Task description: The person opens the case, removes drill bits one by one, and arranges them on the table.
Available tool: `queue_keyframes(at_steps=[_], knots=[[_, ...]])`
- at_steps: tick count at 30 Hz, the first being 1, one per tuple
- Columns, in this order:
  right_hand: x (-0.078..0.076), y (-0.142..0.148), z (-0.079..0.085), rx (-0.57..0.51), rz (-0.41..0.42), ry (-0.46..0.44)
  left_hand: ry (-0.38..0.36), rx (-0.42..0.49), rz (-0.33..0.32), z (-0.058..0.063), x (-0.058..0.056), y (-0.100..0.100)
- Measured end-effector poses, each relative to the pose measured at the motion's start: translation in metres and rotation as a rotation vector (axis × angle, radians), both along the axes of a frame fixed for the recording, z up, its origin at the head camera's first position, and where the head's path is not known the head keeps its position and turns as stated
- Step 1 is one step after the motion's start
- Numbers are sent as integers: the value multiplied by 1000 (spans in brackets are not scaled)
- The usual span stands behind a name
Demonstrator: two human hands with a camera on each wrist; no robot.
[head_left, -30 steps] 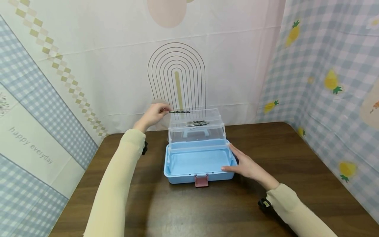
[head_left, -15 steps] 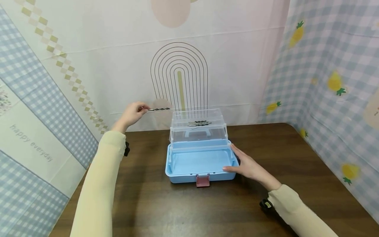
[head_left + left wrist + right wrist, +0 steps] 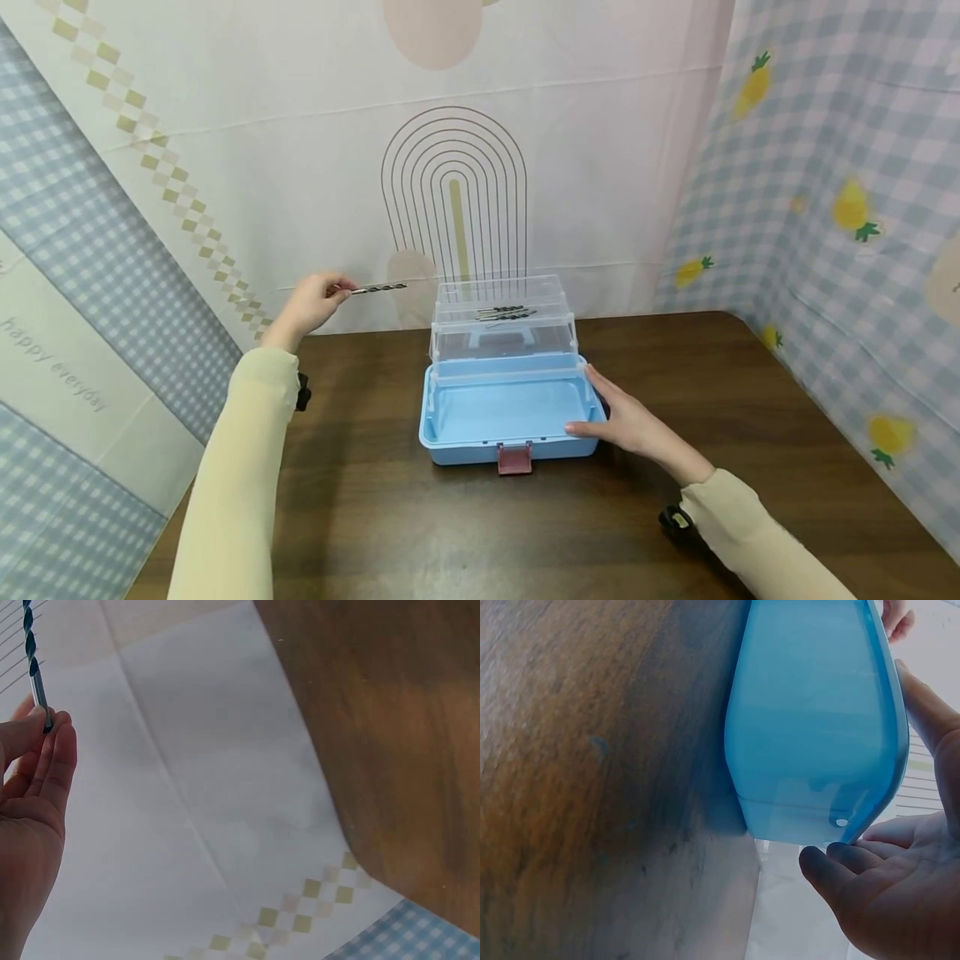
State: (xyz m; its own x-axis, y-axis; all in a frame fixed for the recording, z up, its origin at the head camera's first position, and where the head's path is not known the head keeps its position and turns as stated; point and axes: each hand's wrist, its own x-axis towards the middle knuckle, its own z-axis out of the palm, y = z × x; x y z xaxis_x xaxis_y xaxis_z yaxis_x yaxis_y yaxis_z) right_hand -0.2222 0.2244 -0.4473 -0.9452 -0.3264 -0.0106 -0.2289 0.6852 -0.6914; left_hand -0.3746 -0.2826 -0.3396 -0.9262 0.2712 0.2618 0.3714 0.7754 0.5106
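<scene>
Between thumb and fingers of my left hand (image 3: 313, 302), a twist drill bit (image 3: 381, 288) is pinched by its shank. It points rightward, in the air left of the storage box; in the left wrist view the fluted part of the drill bit (image 3: 30, 641) runs off the top edge. The blue storage box (image 3: 465, 455) stands with its clear trays (image 3: 442, 329) raised. Several more drill bits (image 3: 504, 314) lie in an upper tray. My right hand (image 3: 630, 421) rests at the box's right end with fingers spread, thumb on the front rim, fingertips towards the back.
A pink latch (image 3: 514, 460) hangs at the box's front. The brown wooden table (image 3: 465, 533) lies beneath. Behind it hangs a white printed cloth (image 3: 600, 167), with a blue checked cloth (image 3: 802, 208) on the right.
My left hand has carried the drill bit leftward from above the clear trays, then dipped slightly. The right hand keeps its place on the box.
</scene>
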Motion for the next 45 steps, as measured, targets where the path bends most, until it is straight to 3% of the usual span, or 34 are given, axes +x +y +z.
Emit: queue_keyframes(at_steps=[7,17,23,30,45], knots=[[0,0,-1,-7,1,1,-46,-13,4,-21,2,-2],[2,-3,-3,-4,2,-19,-87,-47,-37,-63,16,-15],[6,-3,-3,-1,-5,-24,-111,-41,-48,-79,22,-22],[4,-2,0,-7,-1,-3,-171,-66,-17,-99,26,-28],[0,1,-1,-21,13,7,-143,-122,-35,-123,26,-24]])
